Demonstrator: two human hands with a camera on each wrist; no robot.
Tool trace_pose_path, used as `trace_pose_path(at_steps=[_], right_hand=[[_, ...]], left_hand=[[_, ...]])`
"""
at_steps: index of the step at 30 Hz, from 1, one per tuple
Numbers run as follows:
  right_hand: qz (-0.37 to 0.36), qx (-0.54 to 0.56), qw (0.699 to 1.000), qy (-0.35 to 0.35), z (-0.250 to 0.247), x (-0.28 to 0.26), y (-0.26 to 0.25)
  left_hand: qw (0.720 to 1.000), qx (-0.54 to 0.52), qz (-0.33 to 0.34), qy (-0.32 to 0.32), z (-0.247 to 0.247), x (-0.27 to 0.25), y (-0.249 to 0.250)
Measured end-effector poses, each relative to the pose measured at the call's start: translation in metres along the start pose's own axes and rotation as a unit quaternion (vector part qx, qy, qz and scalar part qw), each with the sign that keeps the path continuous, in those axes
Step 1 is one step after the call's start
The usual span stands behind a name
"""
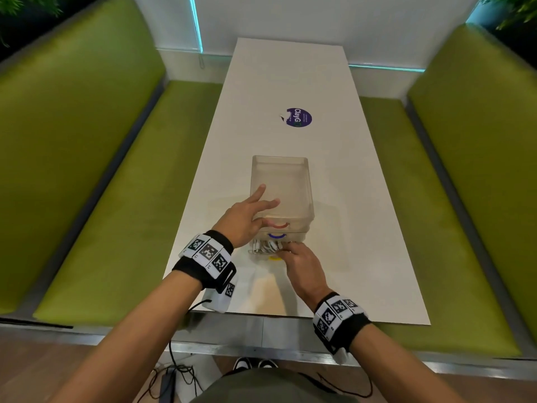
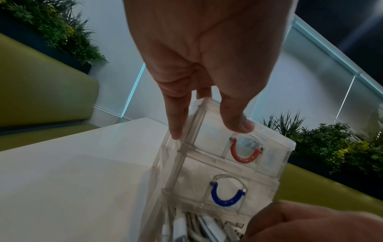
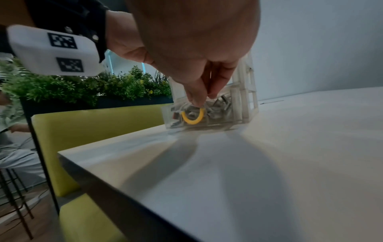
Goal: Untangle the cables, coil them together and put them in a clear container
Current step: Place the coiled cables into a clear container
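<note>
Cables (image 1: 267,247), white and bundled, lay in the bottom drawer (image 3: 194,118) of a clear container (image 1: 280,181) that stood on the white worktop (image 1: 290,82). That drawer, marked by a yellow handle (image 3: 193,117), was pulled out toward the person, so the cables showed from above in the head view. Two closed drawers sat over it, one with a blue handle (image 2: 226,195) and the top one with a red handle (image 2: 245,153).

Left hand (image 1: 247,215) rested on the container's top near corner, fingers straight and spread across the lid, while the thumb (image 2: 236,119) pressed the front face just above the red handle; it braced the box rather than closing round anything. Right hand (image 1: 302,263) reached down into the open drawer with its fingers (image 3: 199,91) bent, their tips at the cables and the drawer's front edge just above the yellow handle. Whether this grip pinched a cable or only pressed on the bundle could not be told from any view.

Both wrists wore black bands with white marker blocks (image 1: 207,253). A purple round sticker (image 1: 299,117) lay on the worktop farther off, well apart from the container. Green benches (image 1: 96,170) ran along both sides, and leafy plants (image 3: 116,85) stood behind them.
</note>
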State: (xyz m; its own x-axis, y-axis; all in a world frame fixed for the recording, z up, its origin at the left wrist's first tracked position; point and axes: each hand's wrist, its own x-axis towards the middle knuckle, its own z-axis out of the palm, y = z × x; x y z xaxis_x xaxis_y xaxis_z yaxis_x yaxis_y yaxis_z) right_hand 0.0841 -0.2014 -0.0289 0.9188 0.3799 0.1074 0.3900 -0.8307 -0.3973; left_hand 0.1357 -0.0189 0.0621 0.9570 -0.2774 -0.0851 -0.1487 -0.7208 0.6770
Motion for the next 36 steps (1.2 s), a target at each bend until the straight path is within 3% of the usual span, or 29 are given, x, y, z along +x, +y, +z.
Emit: trace_pose_path(at_steps=[4, 8, 14, 18, 21, 30, 36], right_hand=[[-0.002, -0.007, 1.000, -0.009, -0.002, -0.001, -0.005], [-0.022, -0.029, 0.999, 0.027, -0.004, -0.001, -0.009], [-0.050, -0.096, 0.994, 0.009, -0.001, 0.015, -0.012], [-0.041, -0.089, 0.995, 0.020, 0.004, -0.004, -0.018], [-0.058, -0.059, 0.996, -0.024, 0.007, -0.025, -0.022], [0.003, 0.026, 0.997, -0.078, 0.001, 0.014, -0.012], [0.030, 0.039, 0.999, 0.021, 0.002, 0.007, -0.016]], left_hand=[[1.000, 0.003, -0.002, -0.001, -0.001, 0.001, 0.000], [1.000, 0.000, -0.003, 0.003, 0.000, 0.001, 0.000], [1.000, 0.002, -0.004, 0.005, -0.001, 0.002, -0.003], [1.000, 0.004, -0.008, 0.004, -0.001, 0.002, -0.001], [1.000, 0.007, -0.011, 0.005, -0.001, 0.001, 0.001], [1.000, 0.011, -0.019, 0.002, -0.006, 0.001, 0.003], [1.000, 0.009, -0.025, 0.006, -0.006, 0.000, 0.006]])
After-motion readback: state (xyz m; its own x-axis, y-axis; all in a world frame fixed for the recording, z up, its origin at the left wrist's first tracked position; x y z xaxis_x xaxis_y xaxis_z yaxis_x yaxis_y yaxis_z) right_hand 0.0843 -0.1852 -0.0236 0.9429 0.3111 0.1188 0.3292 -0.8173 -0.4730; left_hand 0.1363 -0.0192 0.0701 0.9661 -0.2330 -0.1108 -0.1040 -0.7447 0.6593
